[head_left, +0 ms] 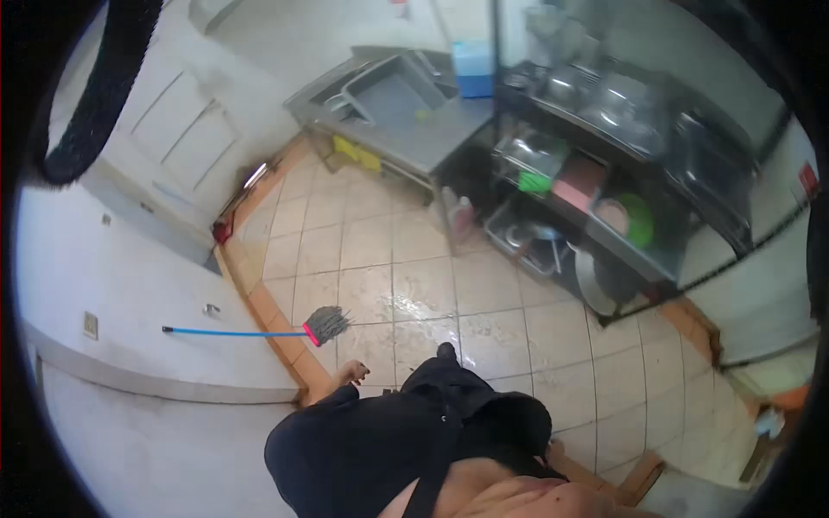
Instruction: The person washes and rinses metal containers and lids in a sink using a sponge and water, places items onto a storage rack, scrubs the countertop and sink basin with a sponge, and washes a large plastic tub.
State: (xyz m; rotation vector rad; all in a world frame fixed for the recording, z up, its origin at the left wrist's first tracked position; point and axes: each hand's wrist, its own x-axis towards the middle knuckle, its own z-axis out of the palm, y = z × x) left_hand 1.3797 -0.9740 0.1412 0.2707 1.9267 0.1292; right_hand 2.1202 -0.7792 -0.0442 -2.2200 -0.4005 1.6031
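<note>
Just apart — mop (327, 326), left hand (352, 373).

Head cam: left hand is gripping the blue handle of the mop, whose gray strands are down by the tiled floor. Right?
Not quite: the left hand isn't gripping the blue handle. The head view shows the hand apart from it, with a visible gap. The rest stands: the handle is the mop's, and its gray strands are down by the tiled floor.

Metal containers (622, 108) on rack (652, 281) blurred; wall plate (91, 325) details tiny.
</note>
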